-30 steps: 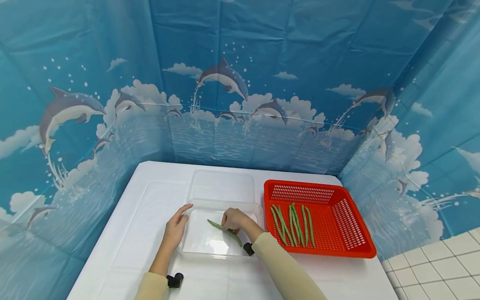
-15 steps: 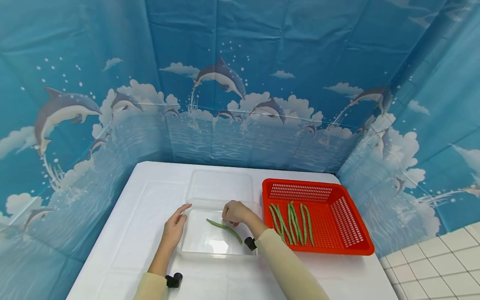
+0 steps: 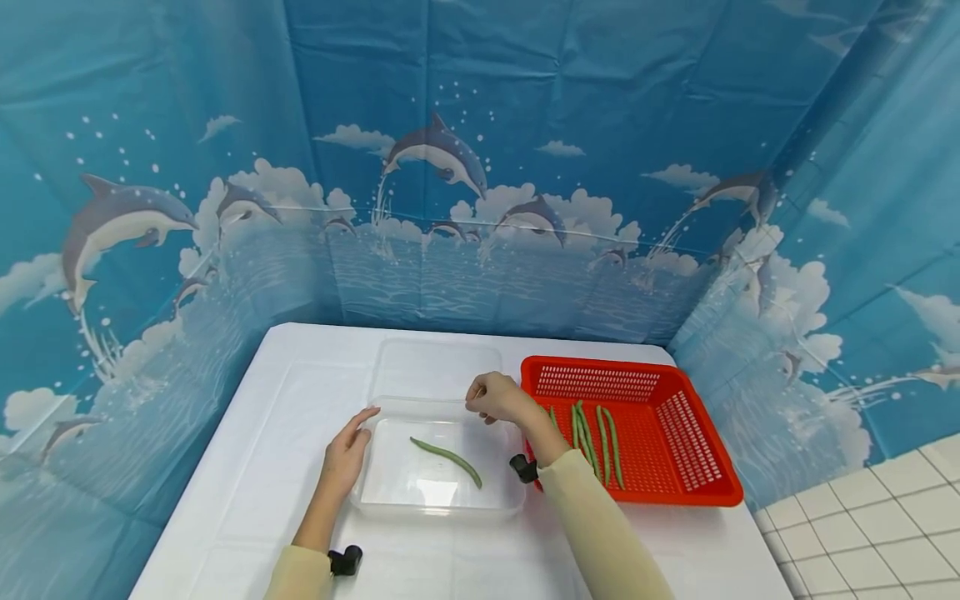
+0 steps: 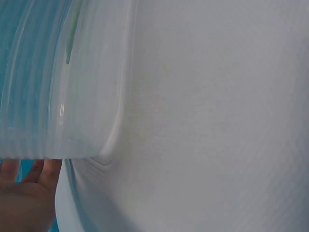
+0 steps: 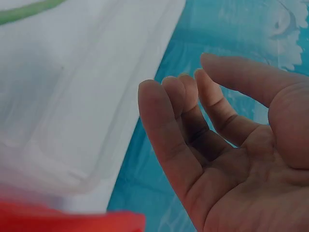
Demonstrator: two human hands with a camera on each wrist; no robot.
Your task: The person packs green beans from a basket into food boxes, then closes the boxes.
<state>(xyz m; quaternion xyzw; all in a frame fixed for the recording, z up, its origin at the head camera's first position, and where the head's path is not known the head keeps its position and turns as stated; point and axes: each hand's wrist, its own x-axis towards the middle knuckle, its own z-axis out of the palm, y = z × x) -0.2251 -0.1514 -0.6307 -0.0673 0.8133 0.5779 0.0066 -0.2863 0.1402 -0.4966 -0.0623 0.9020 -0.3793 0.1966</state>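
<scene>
One green bean (image 3: pixel 446 457) lies slantwise on the floor of a clear plastic container (image 3: pixel 397 495). My left hand (image 3: pixel 347 457) rests against the container's left wall with its fingers fairly straight; in the left wrist view those fingers (image 4: pixel 49 175) touch the clear wall. Above the container's back right corner hovers my right hand (image 3: pixel 501 397). Its fingers are loosely bent and hold nothing, as the right wrist view shows, with a gap between thumb and fingertips. Several more green beans (image 3: pixel 606 446) lie side by side in a red plastic basket (image 3: pixel 701 450), partly hidden by the right forearm.
A flat clear lid (image 3: pixel 438 367) lies behind the container on the white-covered table (image 3: pixel 292 417). The red basket stands close to the container's right side. A blue dolphin-print curtain (image 3: pixel 450 275) surrounds the table at the back and sides.
My right hand has let go of the green bean, leaving it in the container, then lifted and moved right toward the basket. My left hand has stayed at the container's left side.
</scene>
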